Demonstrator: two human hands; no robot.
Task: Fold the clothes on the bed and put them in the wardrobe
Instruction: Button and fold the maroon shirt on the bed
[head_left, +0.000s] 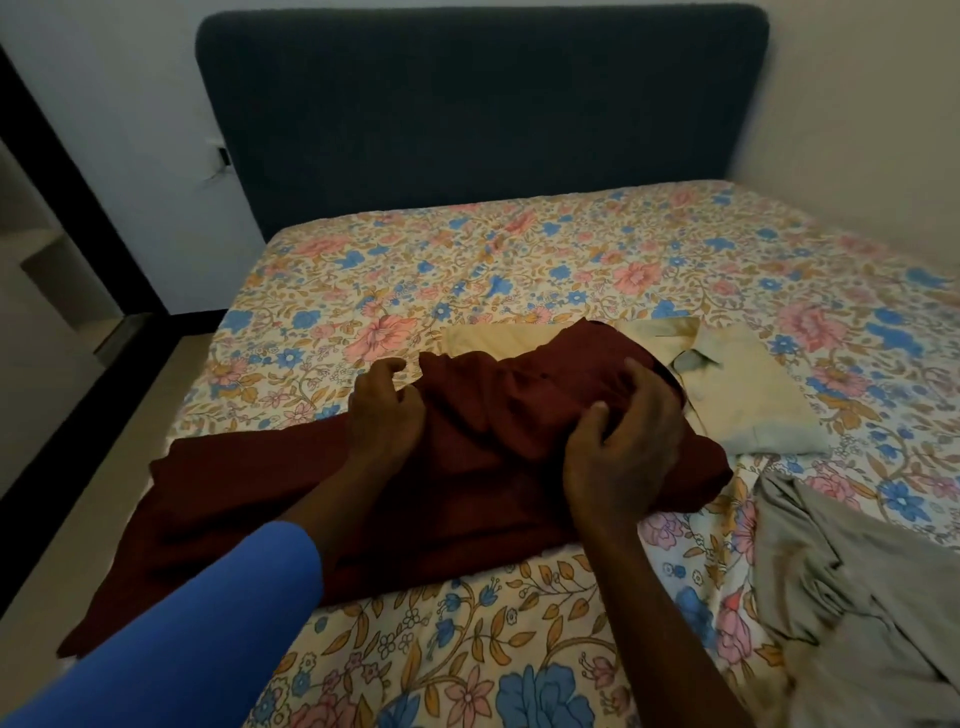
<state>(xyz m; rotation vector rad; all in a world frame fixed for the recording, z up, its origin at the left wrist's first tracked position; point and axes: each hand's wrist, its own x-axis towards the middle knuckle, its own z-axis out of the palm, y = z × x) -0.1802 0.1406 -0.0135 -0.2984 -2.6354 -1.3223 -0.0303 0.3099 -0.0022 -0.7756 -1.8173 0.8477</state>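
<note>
Floral-sheeted bed (467, 270), dark headboard (483, 104) behind. Maroon garment (249, 499) lies across the bed's near left, part folded, far end bunched. Grey garment (852, 597) is crumpled near right, unfolded. Cream collared shirt (748, 395) looks folded, its edge under the maroon and may get dragged. Left hand (387, 415) and right hand (623, 447) both curl into the maroon bunch, gripping it. Wardrobe not in view, so likely nothing stored yet.

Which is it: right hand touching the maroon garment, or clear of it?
Touching. The head view shows the right hand with its fingers curled into the bunched top of the maroon garment, with no gap between them.
</note>
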